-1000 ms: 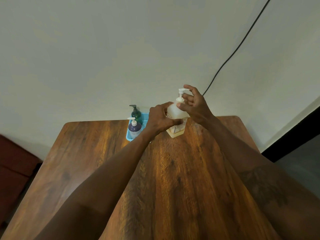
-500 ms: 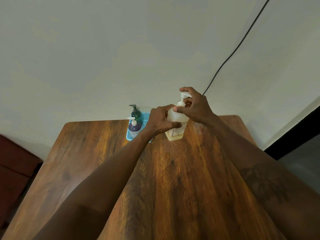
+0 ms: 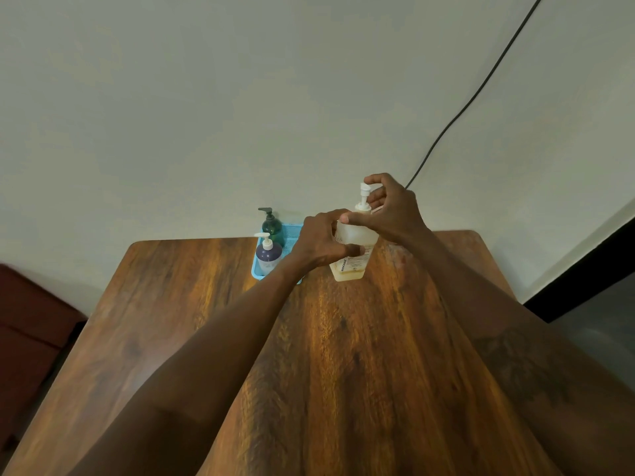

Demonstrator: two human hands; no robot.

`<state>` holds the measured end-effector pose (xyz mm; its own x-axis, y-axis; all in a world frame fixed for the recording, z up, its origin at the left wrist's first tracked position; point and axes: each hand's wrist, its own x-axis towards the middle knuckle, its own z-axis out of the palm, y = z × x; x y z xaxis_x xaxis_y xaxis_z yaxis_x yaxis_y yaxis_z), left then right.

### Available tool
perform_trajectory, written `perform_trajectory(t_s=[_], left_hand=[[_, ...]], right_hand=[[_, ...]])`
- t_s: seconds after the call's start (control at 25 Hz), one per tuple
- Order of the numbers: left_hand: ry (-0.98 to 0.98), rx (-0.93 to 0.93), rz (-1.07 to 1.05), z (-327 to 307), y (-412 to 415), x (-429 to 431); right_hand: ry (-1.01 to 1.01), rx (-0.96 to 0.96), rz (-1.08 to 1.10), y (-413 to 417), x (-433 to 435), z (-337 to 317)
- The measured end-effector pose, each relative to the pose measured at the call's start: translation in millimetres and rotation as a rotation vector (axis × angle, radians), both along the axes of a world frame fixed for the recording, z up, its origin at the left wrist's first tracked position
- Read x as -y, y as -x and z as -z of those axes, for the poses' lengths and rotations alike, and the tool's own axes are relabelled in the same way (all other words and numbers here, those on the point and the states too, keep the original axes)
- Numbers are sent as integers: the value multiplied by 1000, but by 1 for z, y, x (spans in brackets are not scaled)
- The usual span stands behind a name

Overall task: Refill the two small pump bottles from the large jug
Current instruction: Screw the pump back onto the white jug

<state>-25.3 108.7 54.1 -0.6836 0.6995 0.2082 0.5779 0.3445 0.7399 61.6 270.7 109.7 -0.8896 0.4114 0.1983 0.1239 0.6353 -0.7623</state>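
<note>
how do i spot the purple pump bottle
At the wooden table's far edge, by the wall, sits a blue tray. The purple bottle is the nearer of two in it, with a white pump; the green bottle behind has a black one.

One wide-angle camera, worn on the person's head, looks forward and down the length of the brown wood-grain table (image 3: 343,355) toward the plain off-white wall (image 3: 206,97) at its far edge. Both bare forearms (image 3: 213,355) loom close at the bottom; the left hand (image 3: 319,242) and right hand (image 3: 393,214), both curled on the translucent pale-yellow plastic pump jug (image 3: 352,267), sit farther off, near mid-frame.
</note>
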Motion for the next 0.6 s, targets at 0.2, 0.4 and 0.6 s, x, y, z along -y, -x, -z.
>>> perform_trajectory(t_s=[0.2,0.4,0.6], left_hand=[[17,-42,-29,-1,5,-1],[-2,5,-28,2,5,4],[-14,-31,-67,5,1,2]], right_hand=[[-45,-46,-60,4,-1,2],[176,31,-301,2,-15,2],[188,31,-284,0,-12,1]])
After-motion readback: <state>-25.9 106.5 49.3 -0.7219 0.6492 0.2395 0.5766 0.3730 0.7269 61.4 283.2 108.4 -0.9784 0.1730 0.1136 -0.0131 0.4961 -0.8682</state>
